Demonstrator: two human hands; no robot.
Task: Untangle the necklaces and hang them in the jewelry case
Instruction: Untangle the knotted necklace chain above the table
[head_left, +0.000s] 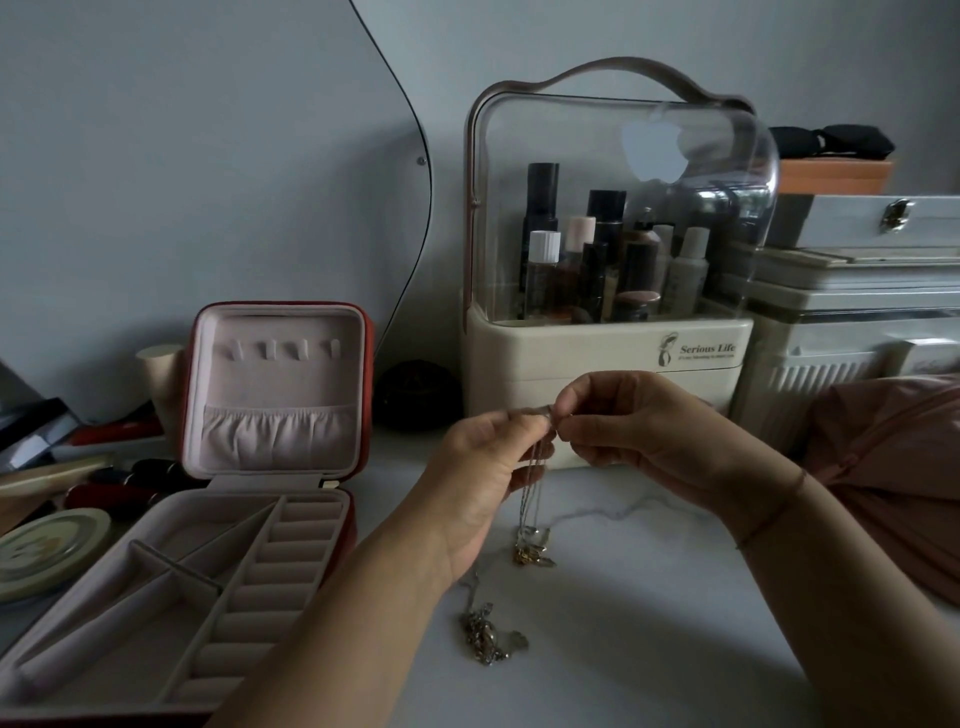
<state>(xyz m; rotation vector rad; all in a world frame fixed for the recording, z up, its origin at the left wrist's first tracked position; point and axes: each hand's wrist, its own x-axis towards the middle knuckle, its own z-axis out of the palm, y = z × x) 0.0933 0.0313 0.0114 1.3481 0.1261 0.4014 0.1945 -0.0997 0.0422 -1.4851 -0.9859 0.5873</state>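
My left hand (485, 467) and my right hand (631, 426) meet above the white table, both pinching the top of a thin silver necklace (530, 493). Its chains hang down to a cluster of pendants (532, 548) resting on the table. A second tangled necklace (485, 631) lies in a heap on the table below my left wrist. The red jewelry case (270, 415) stands open at the left, its pink lid upright with a row of small hooks (283, 351) and a gathered pocket. No chain hangs on the hooks.
A clear-domed cosmetics organizer (608, 260) full of bottles stands behind my hands. White storage boxes (852, 322) are stacked at the right, with pink fabric (893, 467) below them. A round tin (49, 551) and lipsticks lie left of the case. A mirror edge curves up the wall.
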